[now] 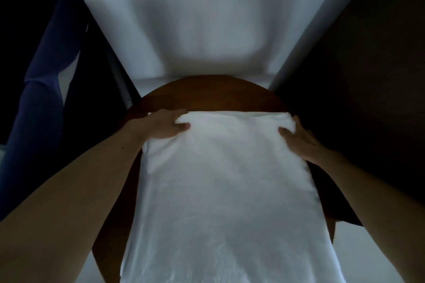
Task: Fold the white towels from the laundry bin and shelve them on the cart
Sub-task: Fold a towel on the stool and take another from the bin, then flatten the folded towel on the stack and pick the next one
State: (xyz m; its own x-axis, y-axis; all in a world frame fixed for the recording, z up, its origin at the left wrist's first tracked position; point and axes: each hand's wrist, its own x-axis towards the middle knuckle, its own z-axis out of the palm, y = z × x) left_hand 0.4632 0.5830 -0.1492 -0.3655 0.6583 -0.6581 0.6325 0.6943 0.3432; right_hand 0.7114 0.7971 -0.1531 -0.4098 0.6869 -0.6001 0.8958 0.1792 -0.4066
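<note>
The white towel (220, 179) lies flat on a round brown table (207, 92) right in front of me. It covers the middle of the table top. Its far edge runs straight across the table at 12 o'clock. Its near end hangs off the table at 6 o'clock, toward me.

My left hand (165, 125) holds the far corner of the towel at about 10 o'clock. My thumb sits on top of the cloth and my fingers curl around the corner, so the cloth bunches up a little there. My right hand (299, 140) holds the other far corner at about 2 o'clock. That thumb presses on top too, and the fingers wrap over the side edge. Both hands pinch the towel. My arms are bare and reach in from 7 and 5 o'clock.

A strip of bare brown wood shows past the far edge of the towel. Past the table, at 12 o'clock, there is a big white surface (207, 18) that looks smooth. I cannot tell what it is. At 9 o'clock hangs some dark blue cloth (46, 76). At 3 o'clock there is a big dark shape (368, 76). Under the table, at 5 o'clock, I can see a bit of pale floor (358, 259). The room is dim.
</note>
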